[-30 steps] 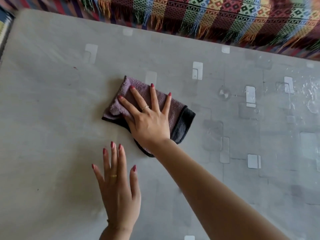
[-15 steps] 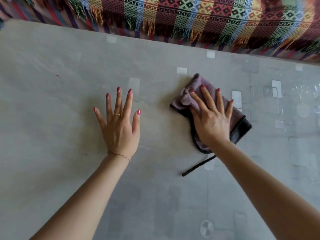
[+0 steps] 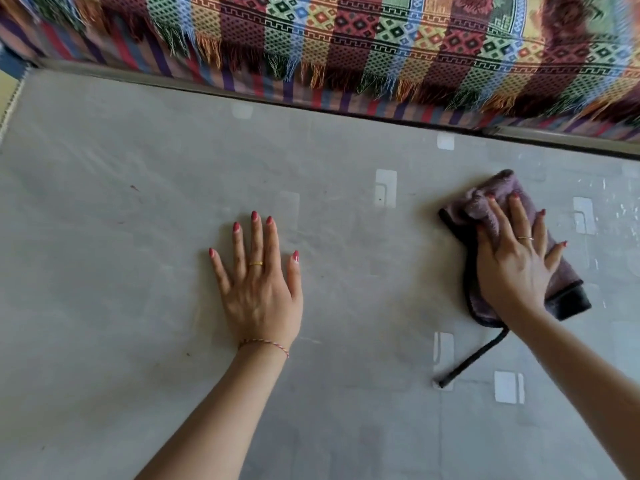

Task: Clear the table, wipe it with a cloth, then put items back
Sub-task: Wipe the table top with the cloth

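A folded purple cloth with a black edge (image 3: 568, 282) lies on the grey patterned table (image 3: 104, 271) at the right. My right hand (image 3: 516, 261) presses flat on it, fingers spread, covering its middle. A black strap of the cloth (image 3: 471, 358) trails toward me. My left hand (image 3: 259, 285) rests flat on the bare tabletop near the centre, fingers apart, holding nothing.
A colourful woven fringed blanket (image 3: 346, 39) hangs along the far edge of the table. Water droplets (image 3: 620, 209) glisten on the surface at the far right. The table's left edge (image 3: 10, 105) shows at the upper left.
My right hand has slid the cloth from the centre-left of the table to the right. My left hand has moved forward and now lies flat mid-table.
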